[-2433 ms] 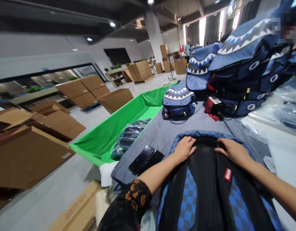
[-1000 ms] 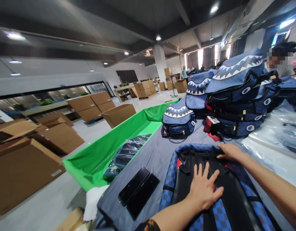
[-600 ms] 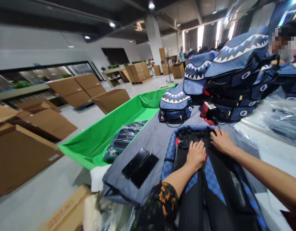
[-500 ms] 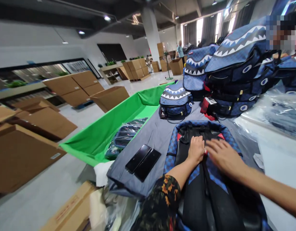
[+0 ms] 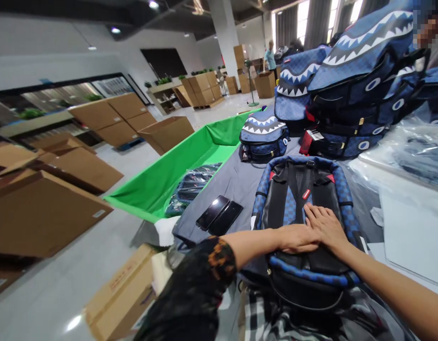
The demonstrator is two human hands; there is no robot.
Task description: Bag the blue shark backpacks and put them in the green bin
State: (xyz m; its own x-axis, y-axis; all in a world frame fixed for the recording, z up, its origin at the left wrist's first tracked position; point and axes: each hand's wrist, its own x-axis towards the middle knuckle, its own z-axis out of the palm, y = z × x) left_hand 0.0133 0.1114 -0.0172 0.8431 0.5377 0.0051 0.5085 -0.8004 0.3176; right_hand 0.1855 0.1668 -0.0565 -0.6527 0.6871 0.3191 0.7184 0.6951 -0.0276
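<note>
- A wide warehouse hall with cardboard boxes on the floor; a long counter under a grey cloth carries the work, with a green cloth bin along its left edge.
- The backpack lies back-side up at the near end of the counter, straps on top, its lower edge hanging just over the near rim.
- The left hand lies flat and open on the lower back panel; the right hand lies flat beside it, fingers spread, touching it. Neither grip closes on anything.
- Judgement: this looks like a flattening or smoothing press. It goes best with both palms kept broad, weight even, stroking from the middle outward so the straps lie straight and do not bunch.
- Judgement: since the bag overhangs the rim, pressing downward rather than toward the body keeps it from sliding off.
- Two phones lie just left of the bag; a sideways sweep could nudge them.
- A stack of shark-mouth bags stands well beyond, clear of the hands.
</note>
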